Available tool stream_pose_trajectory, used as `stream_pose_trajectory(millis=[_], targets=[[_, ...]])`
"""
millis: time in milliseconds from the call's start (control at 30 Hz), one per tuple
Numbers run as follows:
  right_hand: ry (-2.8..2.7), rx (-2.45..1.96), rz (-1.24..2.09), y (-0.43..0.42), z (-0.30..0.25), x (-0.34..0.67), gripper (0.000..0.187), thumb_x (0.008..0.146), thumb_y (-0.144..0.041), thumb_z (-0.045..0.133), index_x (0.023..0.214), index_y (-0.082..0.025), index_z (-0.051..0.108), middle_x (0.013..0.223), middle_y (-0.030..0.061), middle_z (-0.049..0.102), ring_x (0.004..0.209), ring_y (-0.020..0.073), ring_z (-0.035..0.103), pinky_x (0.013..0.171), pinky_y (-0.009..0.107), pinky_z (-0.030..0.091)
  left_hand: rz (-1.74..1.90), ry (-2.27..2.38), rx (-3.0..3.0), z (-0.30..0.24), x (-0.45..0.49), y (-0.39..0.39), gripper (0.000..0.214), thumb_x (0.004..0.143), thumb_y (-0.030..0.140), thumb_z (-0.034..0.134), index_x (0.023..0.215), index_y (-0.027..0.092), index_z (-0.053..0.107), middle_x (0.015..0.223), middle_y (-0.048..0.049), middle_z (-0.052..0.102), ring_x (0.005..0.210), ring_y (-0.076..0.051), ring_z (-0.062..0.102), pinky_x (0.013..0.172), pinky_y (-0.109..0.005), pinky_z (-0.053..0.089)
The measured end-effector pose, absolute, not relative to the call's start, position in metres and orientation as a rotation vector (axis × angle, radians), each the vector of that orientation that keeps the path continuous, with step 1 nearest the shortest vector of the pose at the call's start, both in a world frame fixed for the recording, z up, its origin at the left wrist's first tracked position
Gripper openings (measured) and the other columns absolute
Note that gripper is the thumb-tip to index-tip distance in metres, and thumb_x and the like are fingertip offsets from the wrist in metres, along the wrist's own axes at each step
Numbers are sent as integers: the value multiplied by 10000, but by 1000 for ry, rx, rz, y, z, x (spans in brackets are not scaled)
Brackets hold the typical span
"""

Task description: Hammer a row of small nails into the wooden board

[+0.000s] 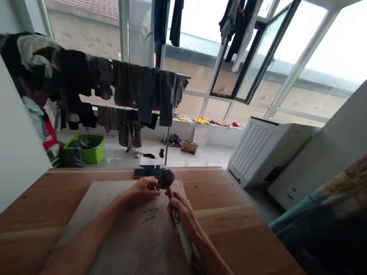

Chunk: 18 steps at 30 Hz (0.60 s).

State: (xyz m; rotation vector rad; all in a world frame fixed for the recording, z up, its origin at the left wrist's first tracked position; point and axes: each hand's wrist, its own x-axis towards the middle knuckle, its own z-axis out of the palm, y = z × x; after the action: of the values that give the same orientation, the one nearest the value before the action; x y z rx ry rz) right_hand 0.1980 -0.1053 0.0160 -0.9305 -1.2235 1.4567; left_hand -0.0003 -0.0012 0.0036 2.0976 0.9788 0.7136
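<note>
Here, right hand (186,213) tight around a mallet (166,179) above a pale board (134,250), left hand (143,189) nearby, its grip unclear.

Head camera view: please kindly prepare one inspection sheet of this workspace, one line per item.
Surface: brown wooden table, with a pale board on it.
Work things: dark-headed mallet; thin small pieces on the board, type unclear.
Clutter: dark flat device near the far table edge.
Hands: right hand grips the mallet; left hand beside its head, contents unclear.
Cables: nothing seen.
Surroundings: hanging clothes, green tub, white cabinet.
</note>
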Motion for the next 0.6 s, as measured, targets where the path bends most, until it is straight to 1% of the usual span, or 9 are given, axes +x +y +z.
stream_pose_trajectory(millis=[133,367,467,600], targets=[[-1231,-996,1509,-105,17,199,402,800,-475,559,1047,-157,556,588,-67,539,354,86,461,324,197,322,720,953,2124,6,1,-1,246,783,365,658,845,140,736,833,-33,602,711,-140,506,626,-232,400],[-1260,-1069,1456,-104,15,200,370,803,-471,546,1016,-168,558,588,-68,539,361,83,465,328,189,321,728,907,2111,3,0,3,231,776,330,675,891,146,755,852,-34,594,719,-141,518,643,-236,413],[-1285,-1069,1451,-105,15,200,360,810,-467,543,1007,-167,564,581,-67,543,360,79,456,327,187,325,723,909,2121,4,-1,3,206,777,321,679,854,144,751,846,-34,600,727,-144,526,651,-240,416],[-1294,-1059,1474,-105,15,200,371,810,-449,547,1039,-159,573,559,-69,543,352,82,453,318,184,316,737,922,2117,4,1,1,201,777,331,668,799,141,730,832,-29,600,706,-136,515,622,-235,395]])
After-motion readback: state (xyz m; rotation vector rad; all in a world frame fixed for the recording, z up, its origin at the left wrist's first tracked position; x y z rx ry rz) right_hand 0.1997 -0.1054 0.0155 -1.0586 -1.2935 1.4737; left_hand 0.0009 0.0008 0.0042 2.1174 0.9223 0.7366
